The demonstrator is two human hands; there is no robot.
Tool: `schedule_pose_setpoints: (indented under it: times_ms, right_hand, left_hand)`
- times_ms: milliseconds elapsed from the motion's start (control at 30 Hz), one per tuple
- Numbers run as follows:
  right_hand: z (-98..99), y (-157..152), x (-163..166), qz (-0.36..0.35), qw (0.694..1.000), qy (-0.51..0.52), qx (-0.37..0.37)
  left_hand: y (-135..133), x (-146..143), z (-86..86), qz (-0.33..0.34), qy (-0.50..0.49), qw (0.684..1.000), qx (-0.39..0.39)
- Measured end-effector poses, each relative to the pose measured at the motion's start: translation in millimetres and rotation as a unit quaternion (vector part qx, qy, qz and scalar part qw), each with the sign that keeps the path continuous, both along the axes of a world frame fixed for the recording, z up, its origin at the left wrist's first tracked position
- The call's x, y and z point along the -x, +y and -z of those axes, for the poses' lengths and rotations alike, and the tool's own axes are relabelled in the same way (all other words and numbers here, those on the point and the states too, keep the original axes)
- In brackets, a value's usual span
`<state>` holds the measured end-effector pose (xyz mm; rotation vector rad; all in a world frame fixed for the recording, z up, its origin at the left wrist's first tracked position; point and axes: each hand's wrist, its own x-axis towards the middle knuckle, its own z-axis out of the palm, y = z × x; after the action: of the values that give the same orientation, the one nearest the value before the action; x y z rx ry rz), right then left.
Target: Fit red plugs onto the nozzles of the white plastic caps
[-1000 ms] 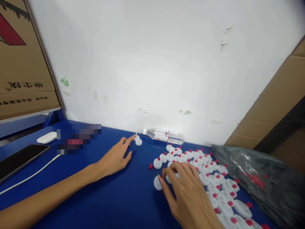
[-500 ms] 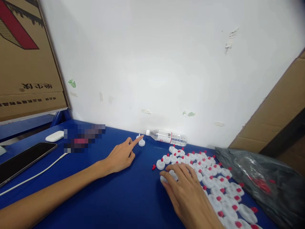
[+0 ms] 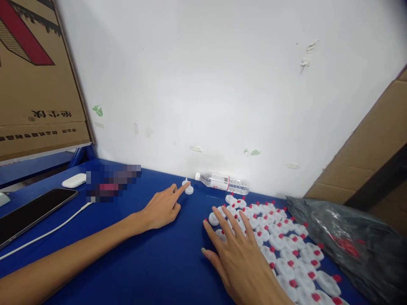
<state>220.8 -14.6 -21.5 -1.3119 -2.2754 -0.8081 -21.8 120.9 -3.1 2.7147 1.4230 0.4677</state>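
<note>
My left hand [image 3: 162, 207] rests on the blue table [image 3: 152, 262], its index finger stretched out and touching two plain white caps [image 3: 187, 188] near the wall. My right hand [image 3: 241, 258] lies flat with fingers spread over the near edge of a large group of white caps with red tips [image 3: 286, 250]. Its fingertips cover a few of them, and nothing is gripped. A loose red tip at the group's left edge is mostly hidden by my fingers.
A clear plastic bottle [image 3: 222, 183] lies against the white wall. A black plastic bag [image 3: 343, 241] sits at the right, beside cardboard [image 3: 365, 144]. At the left are a dark phone [image 3: 28, 214], a white cable [image 3: 47, 233], a white mouse [image 3: 73, 181] and a cardboard box [image 3: 34, 80].
My right hand has opened from a curled pinch over one cap to flat, spread fingers over the caps. My left index finger has stayed at the two plain caps.
</note>
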Motion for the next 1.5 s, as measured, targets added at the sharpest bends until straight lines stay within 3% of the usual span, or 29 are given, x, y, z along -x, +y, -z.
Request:
schedule_pose_setpoints:
  times_ms: [300, 633, 800, 967, 1233, 1500]
  right_hand:
    - [7.6, 4, -4, -0.052, 0.997, 0.063, 0.014]
    - [-2.8, 2, -8, -0.15, 0.984, 0.096, 0.019]
    - [-17.1, -2, -8, -0.137, 0.984, 0.115, 0.009]
    - [-32.2, -7, -12, -0.131, 0.979, 0.156, 0.025]
    - [-46.2, -12, -8, -0.164, 0.946, 0.279, 0.028]
    - [-45.7, -15, -2, -0.192, 0.931, 0.305, 0.057]
  left_hand:
    - [-7, 2, -5.0, 0.046, -0.06, 0.997, 0.005]
    - [-22, -1, 1.6, 0.136, -0.108, 0.984, 0.037]
    - [-35, -4, -1.1, 0.167, -0.118, 0.978, 0.034]
    - [-57, -12, -7.8, 0.204, -0.138, 0.969, 0.009]
    - [-74, -16, -14.5, 0.248, -0.183, 0.949, -0.065]
    - [-81, -18, -9.1, 0.265, -0.18, 0.936, -0.147]
